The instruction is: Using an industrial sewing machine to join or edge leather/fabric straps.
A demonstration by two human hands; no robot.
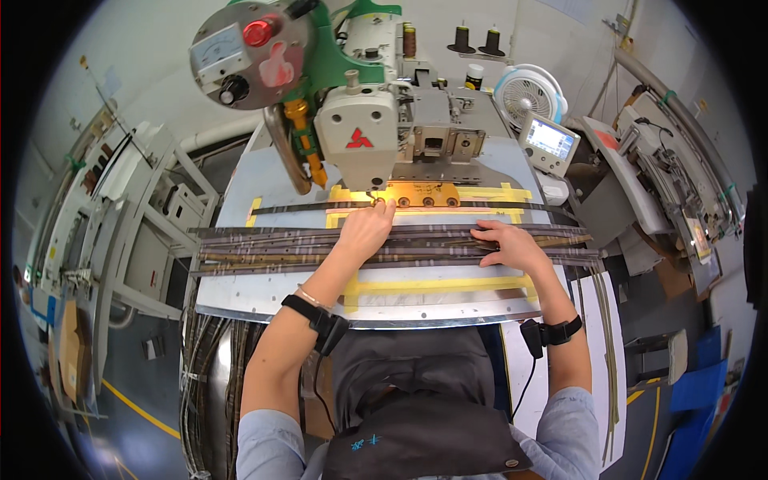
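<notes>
A long, thin dark strip (296,208) lies crosswise under the head of a sewing machine (358,132). My left hand (368,230) is at this strip, close beneath the needle area, with its fingers drawn together on it; the fingertips are partly hidden. Just right of them is an orange-yellow plate (428,194) with round holes. Nearer to me lies a bundle of long dark strips (432,250), side by side across the table. My right hand (516,246) rests on the bundle's right part, thumb and fingers apart.
Yellow tape (440,284) marks the pale worktable (280,292). A round gauge housing with a red knob (257,33) hangs at upper left. A control screen (550,140) and a white fan (528,100) stand at right. More strips (210,376) hang below the table's left front.
</notes>
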